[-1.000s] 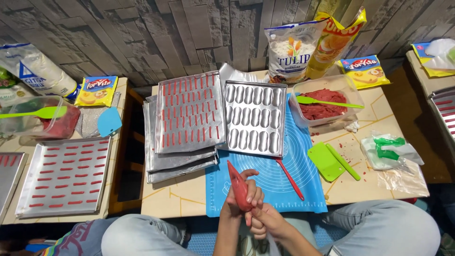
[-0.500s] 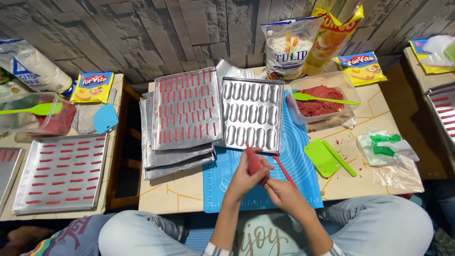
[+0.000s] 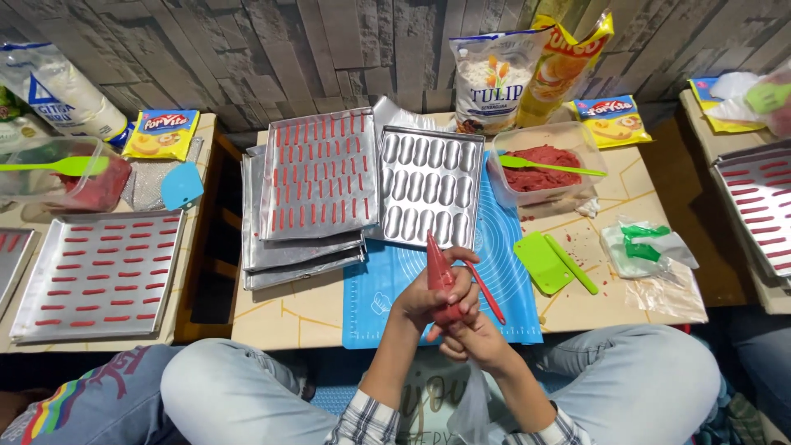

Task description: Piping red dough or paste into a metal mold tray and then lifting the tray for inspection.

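We clench our left hand (image 3: 432,298) around the red piping bag (image 3: 437,268), our right hand (image 3: 474,339) apparently gripping its tail below. The bag's long axis runs toward 12 o'clock, its tip aimed at the empty moulded tray (image 3: 428,188) just beyond on the table (image 3: 610,247).

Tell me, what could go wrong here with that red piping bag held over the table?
The piping bag is gripped by both the left hand and the right hand, tip up near the empty mould tray; a hard squeeze might squirt red paste onto the blue mat. The piped tray sits on a stack of trays at the table edge; a nudge from an elbow could smear its rows.
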